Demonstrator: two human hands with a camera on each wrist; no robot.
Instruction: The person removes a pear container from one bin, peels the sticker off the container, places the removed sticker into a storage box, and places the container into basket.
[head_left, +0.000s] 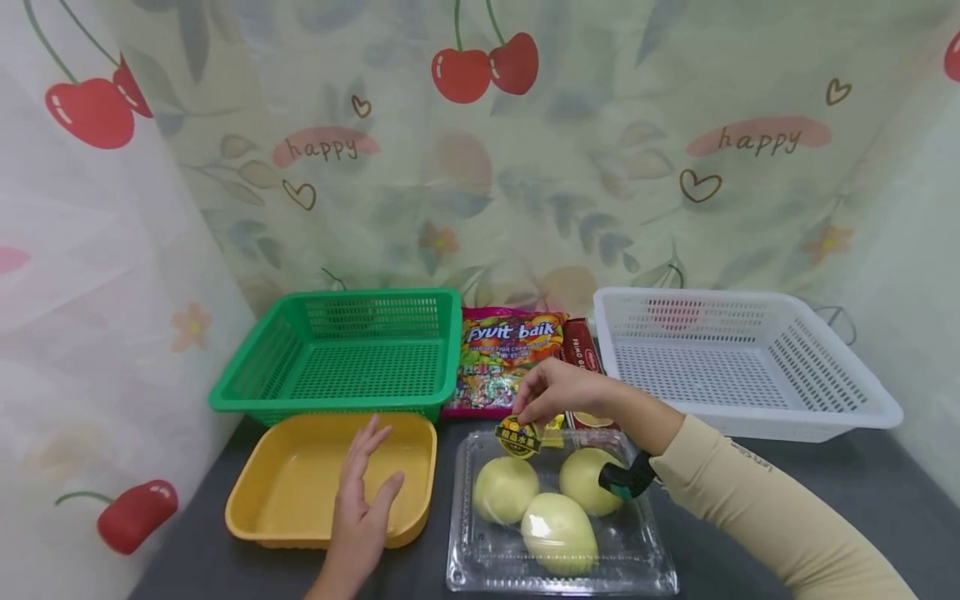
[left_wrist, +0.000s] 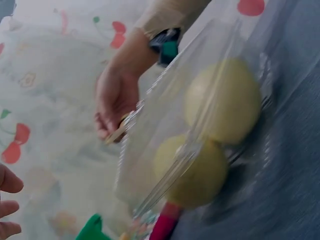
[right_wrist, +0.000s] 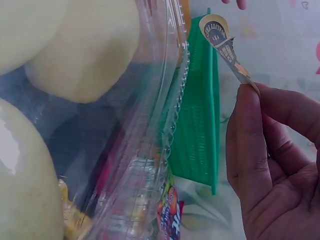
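Observation:
A round black-and-gold sticker label (head_left: pixel 517 437) is pinched between the thumb and fingers of my right hand (head_left: pixel 551 392), just over the far edge of a clear plastic box (head_left: pixel 468 567). In the right wrist view the label (right_wrist: pixel 220 42) is curled and stands up from the fingertips. Inside the box lie three pale yellow-green round fruits (head_left: pixel 559 533). My left hand (head_left: pixel 362 500) hovers over the right side of a yellow basin (head_left: pixel 262 467), its fingers extended and holding nothing. Only some of its fingertips (left_wrist: pixel 9 205) show in the left wrist view.
A green basket (head_left: pixel 375 371) stands behind the basin, a white basket (head_left: pixel 690 375) at the back right. Between them lie a colourful fruit-chew candy bag (head_left: pixel 510 342) and a red packet (head_left: pixel 581 342). A small yellow wrapper (head_left: pixel 553 433) shows behind the box. Patterned cloth hangs behind.

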